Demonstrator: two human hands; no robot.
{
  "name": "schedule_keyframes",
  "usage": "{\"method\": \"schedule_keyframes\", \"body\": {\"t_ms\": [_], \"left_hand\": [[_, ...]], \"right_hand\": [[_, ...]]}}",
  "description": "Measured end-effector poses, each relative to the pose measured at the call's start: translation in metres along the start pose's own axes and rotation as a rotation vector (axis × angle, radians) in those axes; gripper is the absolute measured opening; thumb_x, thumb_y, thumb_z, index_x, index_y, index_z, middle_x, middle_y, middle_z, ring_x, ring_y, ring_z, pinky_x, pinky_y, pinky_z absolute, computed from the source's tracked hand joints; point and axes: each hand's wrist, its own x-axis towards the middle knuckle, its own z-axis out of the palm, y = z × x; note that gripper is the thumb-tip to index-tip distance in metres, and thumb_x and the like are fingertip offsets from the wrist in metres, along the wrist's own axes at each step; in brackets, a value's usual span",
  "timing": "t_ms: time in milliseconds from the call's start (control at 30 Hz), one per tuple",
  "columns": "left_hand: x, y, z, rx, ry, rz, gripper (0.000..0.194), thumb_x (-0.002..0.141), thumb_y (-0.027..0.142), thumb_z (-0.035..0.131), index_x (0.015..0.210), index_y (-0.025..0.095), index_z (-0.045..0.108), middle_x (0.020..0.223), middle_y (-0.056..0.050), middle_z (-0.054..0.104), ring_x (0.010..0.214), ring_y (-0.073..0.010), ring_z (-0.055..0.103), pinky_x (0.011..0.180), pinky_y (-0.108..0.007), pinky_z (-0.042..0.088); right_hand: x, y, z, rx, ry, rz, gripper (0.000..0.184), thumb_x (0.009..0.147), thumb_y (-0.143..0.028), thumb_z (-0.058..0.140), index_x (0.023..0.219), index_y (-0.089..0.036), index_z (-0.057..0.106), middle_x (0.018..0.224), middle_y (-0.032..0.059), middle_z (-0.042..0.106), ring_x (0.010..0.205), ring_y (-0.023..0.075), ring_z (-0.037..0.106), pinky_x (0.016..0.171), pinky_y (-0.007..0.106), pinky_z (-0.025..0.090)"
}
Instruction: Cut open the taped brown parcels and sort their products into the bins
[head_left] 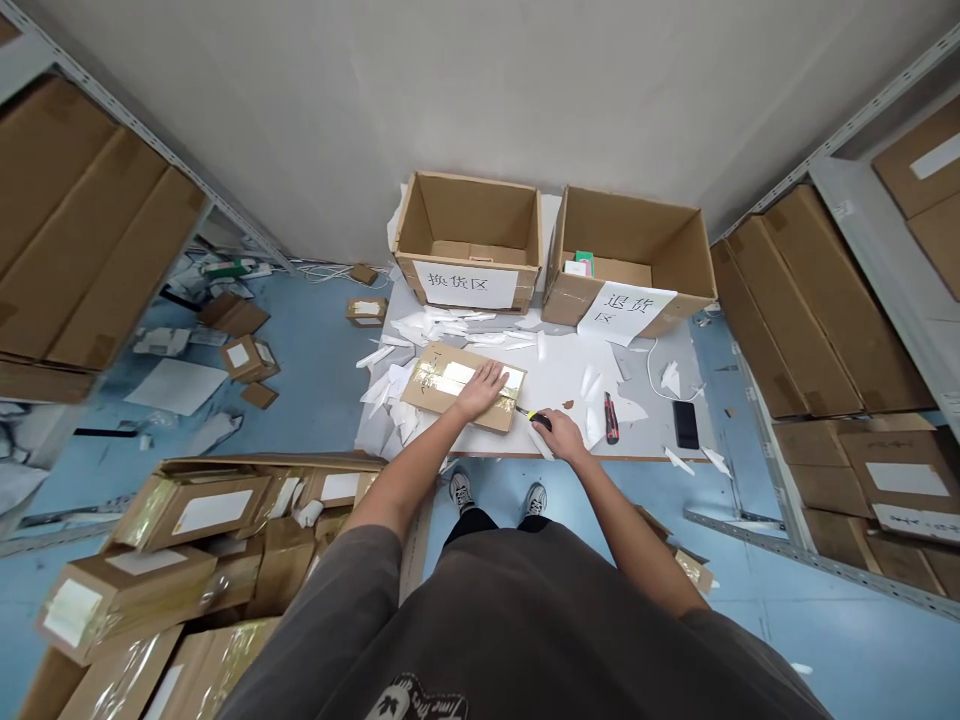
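A taped cardboard box (435,400) with a white label lies on the table in front of me. My left hand (481,390) rests flat on its top, fingers stretched out and pressing near the right end. In my right hand (561,432) is a black-and-yellow cutter knife (538,420), its handle wrapped by the fingers. The thin metal blade points left and meets the box's right end, by the tape. A red-and-black utility knife (611,418) lies to the right of that hand.
Two open cardboard boxes with paper signs, a left one (469,262) and a right one (637,255), stand at the table's back. White paper scraps (442,325) litter the table (559,350). A phone (685,425) lies at right. Parcels fill a large carton (277,462) at lower left.
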Motion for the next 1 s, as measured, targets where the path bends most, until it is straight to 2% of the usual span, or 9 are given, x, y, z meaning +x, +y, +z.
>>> {"method": "schedule_keyframes", "body": {"t_ms": [267, 433, 767, 1000], "left_hand": [[-0.009, -0.006, 0.021, -0.057, 0.113, 0.002, 0.049, 0.099, 0.027, 0.061, 0.147, 0.017, 0.059, 0.168, -0.020, 0.044, 0.164, -0.0336, 0.027, 0.133, -0.063, 0.026], [-0.010, -0.005, 0.022, -0.069, 0.136, -0.001, 0.042, 0.101, 0.027, 0.057, 0.141, 0.017, 0.062, 0.166, -0.020, 0.047, 0.163, -0.0331, 0.030, 0.133, -0.062, 0.027], [-0.010, -0.004, 0.023, -0.085, 0.157, -0.010, 0.041, 0.102, 0.029, 0.057, 0.140, 0.017, 0.062, 0.164, -0.020, 0.049, 0.162, -0.0333, 0.033, 0.132, -0.063, 0.029], [-0.011, -0.003, 0.026, -0.075, 0.169, -0.003, 0.042, 0.102, 0.027, 0.056, 0.142, 0.017, 0.062, 0.164, -0.020, 0.050, 0.162, -0.0333, 0.033, 0.132, -0.064, 0.029]], "right_hand": [[0.023, -0.008, -0.005, -0.213, 0.012, -0.117, 0.038, 0.110, -0.045, 0.053, 0.140, -0.024, 0.065, 0.123, 0.0134, 0.068, 0.116, 0.0283, 0.061, 0.096, 0.035, 0.042], [0.024, -0.006, -0.008, -0.287, 0.026, -0.146, 0.040, 0.111, -0.046, 0.050, 0.141, -0.024, 0.064, 0.121, 0.0145, 0.067, 0.116, 0.0300, 0.059, 0.096, 0.037, 0.041], [0.029, -0.008, -0.012, -0.263, 0.014, -0.124, 0.039, 0.111, -0.047, 0.049, 0.140, -0.026, 0.064, 0.122, 0.0122, 0.068, 0.114, 0.0287, 0.060, 0.092, 0.035, 0.042], [0.029, -0.008, -0.009, -0.317, 0.036, -0.133, 0.040, 0.111, -0.047, 0.050, 0.140, -0.025, 0.064, 0.121, 0.0140, 0.067, 0.115, 0.0302, 0.058, 0.095, 0.037, 0.040]]}}
